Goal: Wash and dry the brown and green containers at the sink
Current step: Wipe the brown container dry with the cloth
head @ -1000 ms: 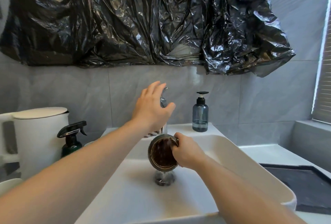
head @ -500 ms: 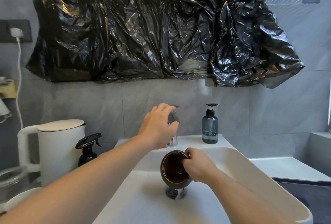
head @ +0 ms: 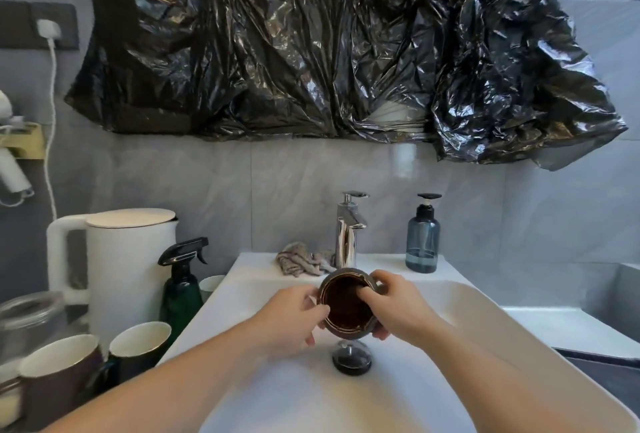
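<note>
Brown container (head: 348, 306): held tilted over the sink (head: 460, 308), just in front of the tap (head: 347, 230) and above the drain plug (head: 351, 360), mouth turned toward the camera.

Handling: the glazed surface points to ceramic. Treat it as stiff, moderately heavy for its size, brittle if dropped against the sink, and probably slippery if wet. Take hold at the rim and outer wall with both hands, and keep it low over the sink.

Current grip: the right hand (head: 398, 308) grips the right side of the container, thumb hooked over the rim into the mouth, remaining fingers curled round the outside. The left hand (head: 294, 318) lies against the left side, fingers loosely bent and slightly spread, fingertips touching the rim and wall. Whether it bears any weight cannot be told.

Not visible or unclear:
- The underside and far wall of the container are hidden by the hands.
- The dark interior shows no clear detail; residue or water inside cannot be judged.
- No water stream can be made out at the tap.
- The green container cannot be identified with certainty. Cups (head: 138, 346) stand left of the sink, partly cut off and blurred.
- A cloth (head: 301, 261) lies just left of the tap.
</note>
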